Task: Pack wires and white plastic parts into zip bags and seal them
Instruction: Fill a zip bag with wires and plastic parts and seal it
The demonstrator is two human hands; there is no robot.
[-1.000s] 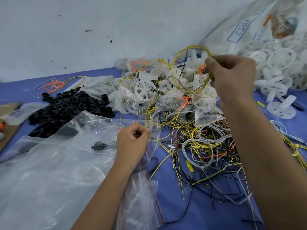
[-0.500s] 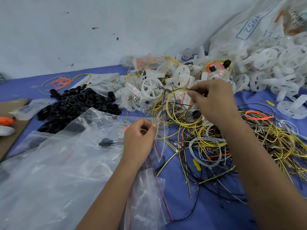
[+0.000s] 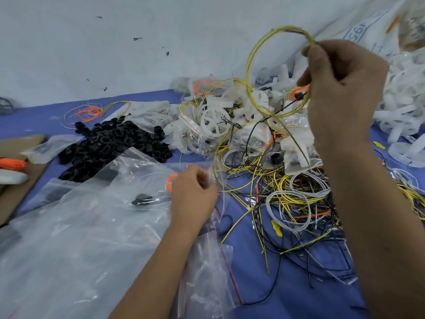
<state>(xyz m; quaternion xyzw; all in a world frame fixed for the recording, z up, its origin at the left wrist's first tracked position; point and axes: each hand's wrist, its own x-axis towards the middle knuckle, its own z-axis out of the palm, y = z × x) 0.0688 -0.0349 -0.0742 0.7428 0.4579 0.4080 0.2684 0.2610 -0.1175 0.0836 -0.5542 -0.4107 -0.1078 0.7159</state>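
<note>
My right hand [image 3: 340, 88] is raised above the pile and pinches a coiled yellow wire loop [image 3: 249, 65], whose tail hangs down toward the tangle. A heap of yellow, black, grey and orange wires [image 3: 287, 199] lies on the blue table [image 3: 264, 284]. Behind it sit white plastic wheel parts [image 3: 213, 120], some in small bags. My left hand [image 3: 193, 194] pinches the mouth of a clear zip bag [image 3: 142, 180] that has a small black piece inside. More clear zip bags [image 3: 69, 261] lie flat under my left forearm.
A mound of black rings [image 3: 110, 143] lies at the left. A big sack of white parts [image 3: 404, 107] fills the right rear. Brown cardboard [image 3: 20, 176] with an orange tool [image 3: 11, 163] sits at the left edge. A white wall stands behind.
My right hand has lifted from the wire heap up and to the right, pulling a yellow wire loop into the air. My left hand has kept its pinch on the bag.
</note>
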